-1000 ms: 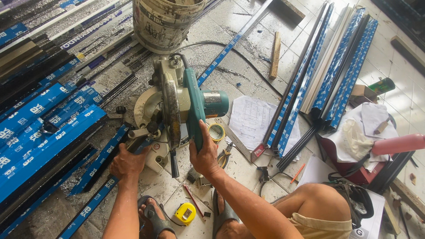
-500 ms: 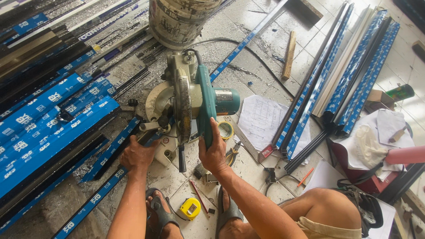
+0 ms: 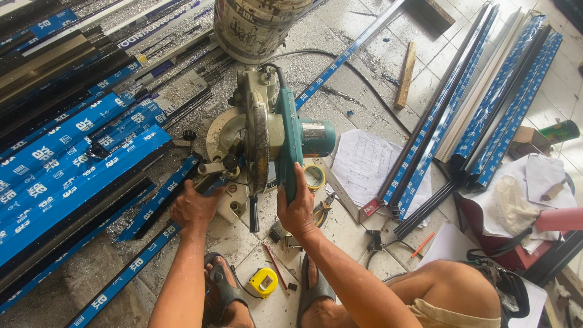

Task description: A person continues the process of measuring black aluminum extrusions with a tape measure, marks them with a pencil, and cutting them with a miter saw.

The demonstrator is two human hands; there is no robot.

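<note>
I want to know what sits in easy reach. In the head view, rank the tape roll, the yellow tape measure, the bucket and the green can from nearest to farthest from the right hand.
Measured from the right hand on the saw's handle:
1. Tape roll, just beside it on the right.
2. Yellow tape measure, below, between the feet.
3. Bucket, at the top, behind the saw.
4. Green can, far right.

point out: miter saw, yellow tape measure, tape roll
miter saw [image 3: 290, 136], head view, on its teal handle.
yellow tape measure [image 3: 263, 282], head view, on its case.
tape roll [image 3: 314, 177], head view, on its ring.

One saw [image 3: 267, 140], two hands [image 3: 194, 206] [image 3: 296, 212]
</note>
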